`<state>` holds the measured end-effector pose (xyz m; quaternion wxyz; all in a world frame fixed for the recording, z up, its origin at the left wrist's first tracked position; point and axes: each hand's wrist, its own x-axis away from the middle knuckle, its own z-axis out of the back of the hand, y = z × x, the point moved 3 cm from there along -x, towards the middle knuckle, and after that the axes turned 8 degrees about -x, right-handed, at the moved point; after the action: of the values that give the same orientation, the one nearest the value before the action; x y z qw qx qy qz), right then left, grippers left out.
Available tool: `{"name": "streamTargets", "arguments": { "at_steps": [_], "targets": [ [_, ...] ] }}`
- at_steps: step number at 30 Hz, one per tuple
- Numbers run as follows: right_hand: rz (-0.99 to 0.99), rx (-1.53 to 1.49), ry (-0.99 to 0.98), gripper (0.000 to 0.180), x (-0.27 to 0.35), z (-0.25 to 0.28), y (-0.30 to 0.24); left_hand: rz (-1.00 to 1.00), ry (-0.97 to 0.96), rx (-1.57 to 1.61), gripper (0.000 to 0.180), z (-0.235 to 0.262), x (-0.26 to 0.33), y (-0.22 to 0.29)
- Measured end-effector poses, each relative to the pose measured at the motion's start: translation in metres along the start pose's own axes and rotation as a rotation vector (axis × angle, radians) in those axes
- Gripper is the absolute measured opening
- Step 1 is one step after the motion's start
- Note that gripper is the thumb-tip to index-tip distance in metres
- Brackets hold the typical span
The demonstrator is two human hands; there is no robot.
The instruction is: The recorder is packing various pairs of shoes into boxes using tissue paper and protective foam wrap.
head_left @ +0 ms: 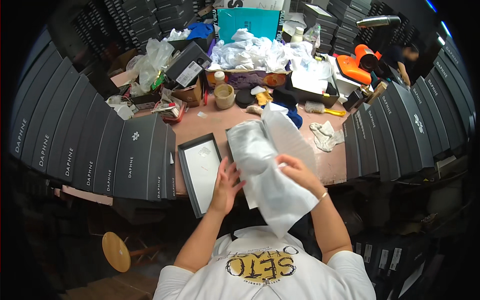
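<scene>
My left hand (pixel 226 183) lies flat, fingers spread, against the left edge of a white tissue-paper wrapped bundle (pixel 265 165) held over the table's front edge. My right hand (pixel 296 171) grips the same bundle from the right, fingers curled over the paper. The paper blurs at its upper end. An open black box (pixel 231 136) lies under the bundle, mostly hidden. Its black lid with a white inside (pixel 201 170) lies just left of my left hand.
Rows of dark grey shoe boxes (pixel 100 145) stand on the left and right (pixel 400 130) of the pinkish table (pixel 200 127). Crumpled tissue (pixel 260 52), a jar (pixel 223 95), a brush (pixel 320 108), a white rag (pixel 325 135) sit behind. A person (pixel 404 57) is far right. A round stool (pixel 116 251) stands below.
</scene>
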<state>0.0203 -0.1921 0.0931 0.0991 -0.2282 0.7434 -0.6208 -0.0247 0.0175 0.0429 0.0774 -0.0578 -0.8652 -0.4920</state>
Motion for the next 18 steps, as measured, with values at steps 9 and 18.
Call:
{"name": "streamTargets", "arguments": {
  "at_steps": [9, 18],
  "targets": [
    [0.066, 0.441, -0.015, 0.032, 0.032, -0.015, -0.041, 0.017, 0.282, 0.23, 0.058, 0.077, -0.033, 0.03],
    [0.602, 0.333, -0.008, 0.056, 0.057, -0.07, -0.012, 0.091, 0.297, 0.37, 0.052, -0.005, -0.016, 0.024]
  ]
}}
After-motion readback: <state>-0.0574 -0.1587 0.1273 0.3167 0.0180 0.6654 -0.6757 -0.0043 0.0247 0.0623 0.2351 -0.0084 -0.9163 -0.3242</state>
